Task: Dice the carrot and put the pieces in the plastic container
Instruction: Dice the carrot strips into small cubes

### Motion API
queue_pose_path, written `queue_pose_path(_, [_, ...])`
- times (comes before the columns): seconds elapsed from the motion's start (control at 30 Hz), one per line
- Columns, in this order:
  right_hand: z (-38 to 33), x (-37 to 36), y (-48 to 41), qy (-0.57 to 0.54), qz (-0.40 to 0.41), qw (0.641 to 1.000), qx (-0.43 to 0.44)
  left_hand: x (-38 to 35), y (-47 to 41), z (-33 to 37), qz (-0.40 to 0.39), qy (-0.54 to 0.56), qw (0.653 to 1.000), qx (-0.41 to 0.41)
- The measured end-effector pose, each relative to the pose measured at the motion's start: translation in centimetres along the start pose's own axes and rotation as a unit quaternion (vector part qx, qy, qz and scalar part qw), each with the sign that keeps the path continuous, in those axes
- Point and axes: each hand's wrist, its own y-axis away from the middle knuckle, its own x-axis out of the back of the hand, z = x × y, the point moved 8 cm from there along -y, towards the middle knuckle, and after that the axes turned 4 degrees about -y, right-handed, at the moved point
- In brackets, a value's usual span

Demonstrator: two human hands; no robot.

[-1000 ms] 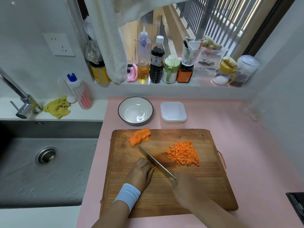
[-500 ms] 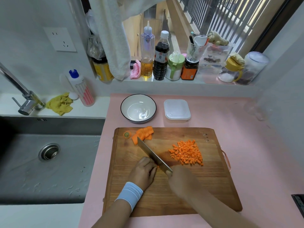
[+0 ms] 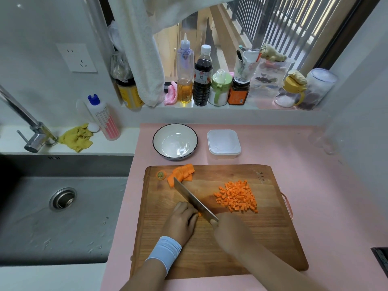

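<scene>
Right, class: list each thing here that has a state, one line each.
Square clear plastic container, lid on.
White black-rimmed bowl, empty.
Orange carrot slices, stacked, undiced.
Diced carrot pile, heaped on wooden cutting board.
Steel knife, gripped by right hand.
Left hand, holding carrot piece at blade.

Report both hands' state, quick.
Left hand: fingers curled, holding a mostly hidden carrot piece beside the blade.
Right hand: grips the knife.

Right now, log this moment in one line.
dicing | left hand holds carrot piece | right hand grips knife | diced pile on board
</scene>
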Motion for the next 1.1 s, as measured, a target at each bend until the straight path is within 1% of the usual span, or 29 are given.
queue_pose_path(0.17, [-0.3, 0.7, 0.0, -0.017, -0.018, 1.0, 0.012, -0.1, -0.5, -0.3, -0.027, 0.012, 0.999, 0.026])
queue_pose_path(0.23, [-0.2, 1.5, 0.1, -0.031, -0.013, 0.999, 0.014, 0.2, -0.9, -0.9, -0.048, 0.027, 0.997, 0.059])
queue_pose_path(0.3, [-0.1, 2.3, 0.2, -0.052, -0.005, 0.998, 0.017, 0.9, -1.4, -1.8, -0.056, 0.047, 0.991, 0.111])
queue_pose_path(0.37, [0.1, 3.2, 0.2, -0.052, 0.009, 0.998, 0.024, 2.6, -2.0, -3.1, -0.015, 0.067, 0.979, 0.19])
queue_pose_path(0.43, [0.1, 4.1, 0.3, -0.033, 0.032, 0.998, 0.051, 5.1, -2.5, -4.9, 0.06, 0.074, 0.955, 0.282])
queue_pose_path(0.47, [0.1, 4.5, 0.4, -0.009, 0.045, 0.997, 0.068, 6.5, -2.9, -5.7, 0.095, 0.072, 0.942, 0.312])
queue_pose_path(0.53, [0.2, 5.2, 0.6, 0.051, 0.072, 0.99, 0.112, 8.7, -4.1, -6.7, 0.129, 0.077, 0.932, 0.329])
queue_pose_path(0.57, [0.2, 5.5, 0.7, 0.09, 0.086, 0.983, 0.137, 9.3, -5.0, -6.9, 0.118, 0.086, 0.934, 0.327])
queue_pose_path(0.6, [0.4, 5.6, 0.8, 0.131, 0.094, 0.975, 0.154, 9.4, -6.0, -6.8, 0.086, 0.097, 0.938, 0.322])
queue_pose_path(0.63, [0.4, 5.7, 1.0, 0.165, 0.104, 0.964, 0.179, 9.2, -7.1, -6.3, 0.038, 0.111, 0.944, 0.308])
queue_pose_path(0.7, [0.3, 5.7, 1.2, 0.213, 0.127, 0.94, 0.235, 7.2, -8.6, -4.4, -0.108, 0.116, 0.95, 0.268])
queue_pose_path(0.73, [0.1, 5.8, 1.3, 0.215, 0.133, 0.934, 0.254, 5.6, -8.6, -3.4, -0.197, 0.103, 0.941, 0.255])
queue_pose_path(0.77, [-0.1, 5.8, 1.6, 0.211, 0.137, 0.929, 0.271, 4.0, -8.3, -2.6, -0.278, 0.082, 0.924, 0.249])
queue_pose_path(0.8, [-0.4, 5.9, 1.8, 0.222, 0.144, 0.922, 0.282, 2.6, -7.7, -2.0, -0.342, 0.071, 0.904, 0.246])
queue_pose_path(0.83, [-0.7, 5.9, 2.1, 0.247, 0.149, 0.911, 0.296, 1.4, -7.1, -1.5, -0.388, 0.076, 0.885, 0.246])
queue_pose_path(0.87, [-0.8, 5.8, 2.2, 0.271, 0.151, 0.902, 0.301, 0.4, -6.6, -1.1, -0.414, 0.089, 0.872, 0.245])
queue_pose_path(0.9, [-0.9, 5.6, 2.2, 0.283, 0.152, 0.897, 0.305, -0.4, -6.3, -1.0, -0.425, 0.1, 0.867, 0.242])
queue_pose_path(0.97, [-1.0, 5.6, 2.3, 0.278, 0.151, 0.897, 0.31, -1.1, -6.0, -0.8, -0.428, 0.114, 0.867, 0.228])
queue_pose_path(1.03, [-1.0, 5.9, 2.2, 0.269, 0.137, 0.902, 0.307, -1.4, -6.0, -1.2, -0.414, 0.125, 0.872, 0.231])
queue_pose_path(1.1, [-0.8, 6.1, 2.3, 0.272, 0.123, 0.908, 0.294, -0.8, -6.3, -2.1, -0.369, 0.124, 0.887, 0.247])
